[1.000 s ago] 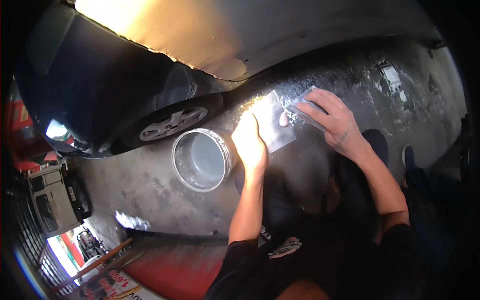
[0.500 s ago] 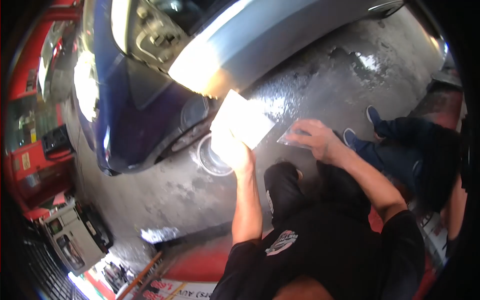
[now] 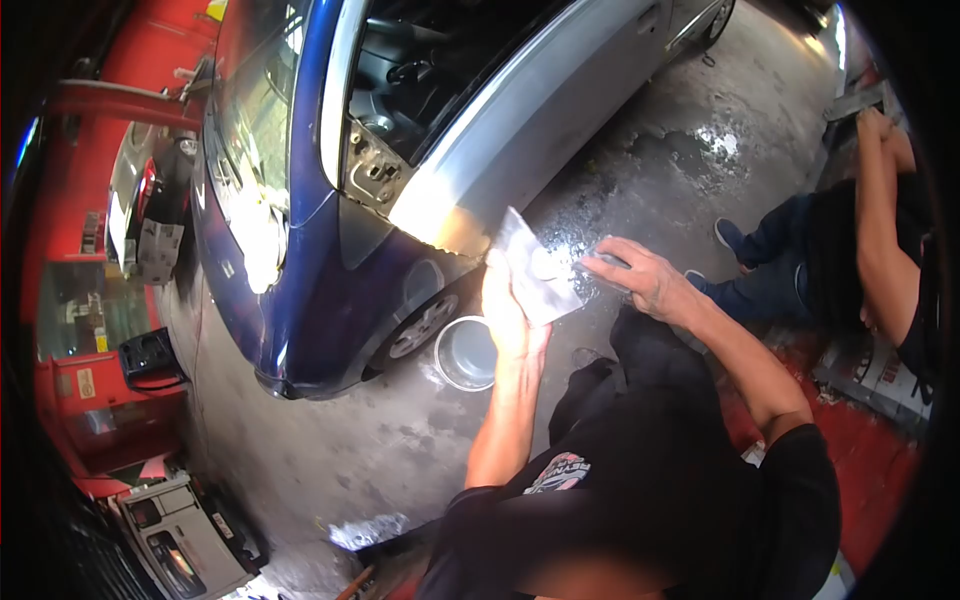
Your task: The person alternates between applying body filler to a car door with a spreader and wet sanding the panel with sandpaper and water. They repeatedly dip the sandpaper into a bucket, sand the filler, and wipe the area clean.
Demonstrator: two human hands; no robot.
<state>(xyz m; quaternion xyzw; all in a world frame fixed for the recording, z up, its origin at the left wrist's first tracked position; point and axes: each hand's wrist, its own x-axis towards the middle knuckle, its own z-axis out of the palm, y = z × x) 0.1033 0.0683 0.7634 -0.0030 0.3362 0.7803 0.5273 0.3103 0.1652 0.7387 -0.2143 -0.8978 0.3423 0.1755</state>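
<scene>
Beside blue car point(image 3: 300, 290) — left hand point(image 3: 512, 308) gripping pale sheet point(image 3: 538, 278), right hand point(image 3: 655, 285) pinching thin piece point(image 3: 606, 261) — shirt logo point(image 3: 560, 474) partly legible: "REYN".

In front of you, the car point(image 3: 290, 340) carries glossy, smooth blue paint on its fender, while the door panel point(image 3: 540, 110) is matt gray. Your bucket point(image 3: 467, 355) shows a pale, smooth inner wall. The floor point(image 3: 300, 440) is mottled gray and mostly dull, with shiny wet-looking patches.
</scene>
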